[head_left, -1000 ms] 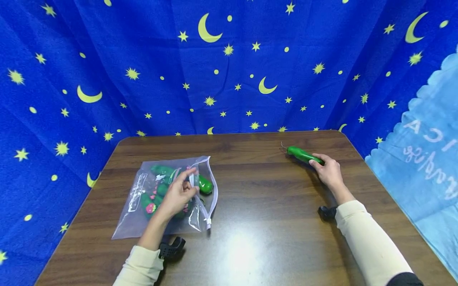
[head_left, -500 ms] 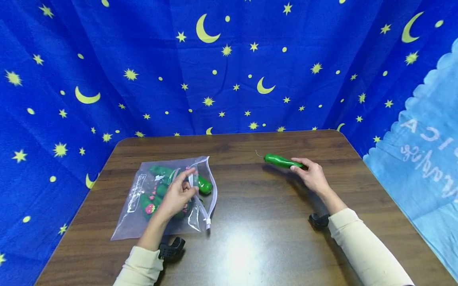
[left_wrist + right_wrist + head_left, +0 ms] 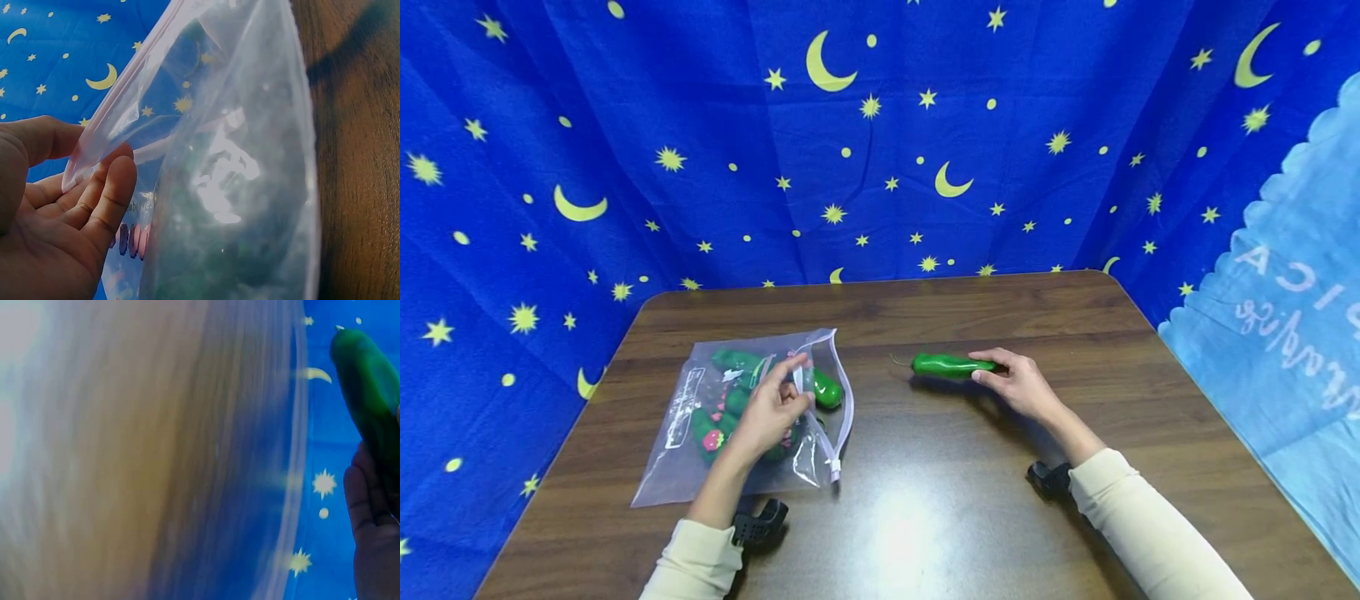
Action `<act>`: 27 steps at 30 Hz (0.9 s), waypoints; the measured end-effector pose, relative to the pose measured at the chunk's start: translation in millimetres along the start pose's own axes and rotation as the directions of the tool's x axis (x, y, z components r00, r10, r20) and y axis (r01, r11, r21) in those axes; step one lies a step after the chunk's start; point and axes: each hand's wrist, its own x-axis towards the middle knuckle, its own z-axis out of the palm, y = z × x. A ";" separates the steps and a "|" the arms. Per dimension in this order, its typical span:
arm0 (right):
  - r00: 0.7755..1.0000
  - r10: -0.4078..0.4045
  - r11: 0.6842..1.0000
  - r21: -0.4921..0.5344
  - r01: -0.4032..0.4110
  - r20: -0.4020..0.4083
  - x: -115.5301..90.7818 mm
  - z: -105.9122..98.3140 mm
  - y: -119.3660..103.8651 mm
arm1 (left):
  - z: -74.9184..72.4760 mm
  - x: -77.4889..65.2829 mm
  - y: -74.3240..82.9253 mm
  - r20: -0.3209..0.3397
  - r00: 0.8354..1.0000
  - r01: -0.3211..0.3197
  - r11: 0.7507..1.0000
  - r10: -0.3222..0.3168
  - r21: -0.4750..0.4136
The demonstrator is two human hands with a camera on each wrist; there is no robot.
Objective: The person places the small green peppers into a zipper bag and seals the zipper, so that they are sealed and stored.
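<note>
My left hand (image 3: 767,417) pinches the upper lip of a clear plastic zip bag (image 3: 664,471) and lifts it, so the mouth gapes toward the right. Several green vegetable shapes lie inside the bag; one glossy green end (image 3: 827,390) shows at the opening. In the left wrist view, thumb and fingers grip the zip edge (image 3: 103,128). My right hand (image 3: 1021,385) holds a long, glossy green pepper (image 3: 943,366) by one end, above the table to the right of the bag. A thin string trails from its far end, which points toward the bag mouth.
The brown wooden table (image 3: 925,517) carries the bag on its left side. A white zip slider (image 3: 835,471) sits at the near corner of the mouth. A blue moon-and-star curtain (image 3: 880,208) stands behind, and a light blue cloth (image 3: 1300,275) hangs at right.
My right hand has carried the pepper leftward and nearer to me, closer to the bag, turning it more level. The left hand keeps its hold on the bag's lip.
</note>
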 end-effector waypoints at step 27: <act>0.982 -0.120 0.992 0.052 0.114 0.144 1.5 40.3 -29.7 | 2.1 -0.5 -1.5 -0.014 0.999 -0.033 0.999 0.033 0.008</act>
